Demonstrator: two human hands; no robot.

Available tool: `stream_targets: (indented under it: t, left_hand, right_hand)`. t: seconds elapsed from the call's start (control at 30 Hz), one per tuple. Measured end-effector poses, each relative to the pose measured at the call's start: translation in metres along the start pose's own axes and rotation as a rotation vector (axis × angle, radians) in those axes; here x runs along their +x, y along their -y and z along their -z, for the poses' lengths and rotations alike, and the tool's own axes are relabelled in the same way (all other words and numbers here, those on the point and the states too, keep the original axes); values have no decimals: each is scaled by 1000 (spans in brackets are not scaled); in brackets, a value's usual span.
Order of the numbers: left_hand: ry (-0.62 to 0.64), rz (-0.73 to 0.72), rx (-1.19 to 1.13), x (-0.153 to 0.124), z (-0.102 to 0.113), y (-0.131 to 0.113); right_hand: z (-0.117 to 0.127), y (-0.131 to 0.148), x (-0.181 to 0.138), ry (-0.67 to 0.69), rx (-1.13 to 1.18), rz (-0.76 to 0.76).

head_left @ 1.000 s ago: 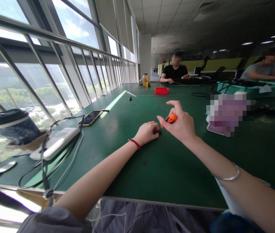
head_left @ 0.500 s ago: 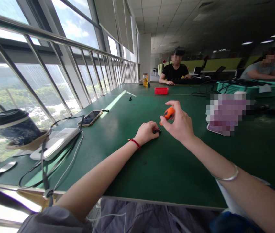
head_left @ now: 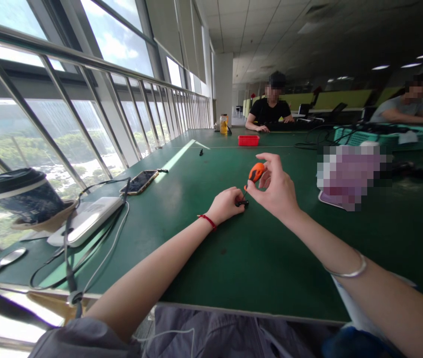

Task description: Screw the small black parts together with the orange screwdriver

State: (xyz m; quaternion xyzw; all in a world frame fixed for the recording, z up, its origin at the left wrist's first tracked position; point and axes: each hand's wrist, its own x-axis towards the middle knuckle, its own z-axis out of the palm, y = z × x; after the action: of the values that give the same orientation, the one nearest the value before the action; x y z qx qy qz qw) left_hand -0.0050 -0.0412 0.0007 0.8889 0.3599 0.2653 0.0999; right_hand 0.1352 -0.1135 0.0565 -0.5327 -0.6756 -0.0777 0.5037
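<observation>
Left hand (head_left: 227, 203) grips small black part (head_left: 242, 203) low at the green table (head_left: 192, 258), part poking out right of its fingertips, while right hand (head_left: 276, 188), just right of and above it, pinches orange screwdriver (head_left: 257, 172), handle up, shaft slanting down-left toward the part, tip contact can't be told.

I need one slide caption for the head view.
The left hand holds a small black part on a green table; the right hand holds an orange-handled screwdriver above it.
</observation>
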Motion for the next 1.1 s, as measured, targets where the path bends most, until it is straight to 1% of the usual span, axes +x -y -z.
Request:
stream_targets:
  t: [0.1,0.17,0.27,0.33,0.53,0.6,0.7,0.87,1.1]
  left_hand:
    - [-10,0,-13,0,-1,1]
    - [-17,-1,-15,1,-2,2]
    - [-22,-3,-10,1,-3,2]
    - [-27,-10,-11,1,-3,3]
    - [-31,-17,-6,0,-2,1]
    - [-36,-19,-19,0,-2,2]
    - [-41,-30,-34,1,-3,3]
    - [-38,-35,-7,1,-4,5]
    - [-17,-4,21,1,-2,3]
  right_hand:
    - [1,3,-1,-12,-63,1]
    - [3,5,-1,15,-112,-31]
    - [3,7,-2,85,-70,-34]
    - [3,6,-2,101,-23,-11]
    - [1,3,-2,14,-26,21]
    - [2,3,-2,3,-59,12]
    - [4,5,-1,26,-133,-26]
    - [3,6,-2,98,-51,-2]
    - [0,0,-1,-1,-28,28]
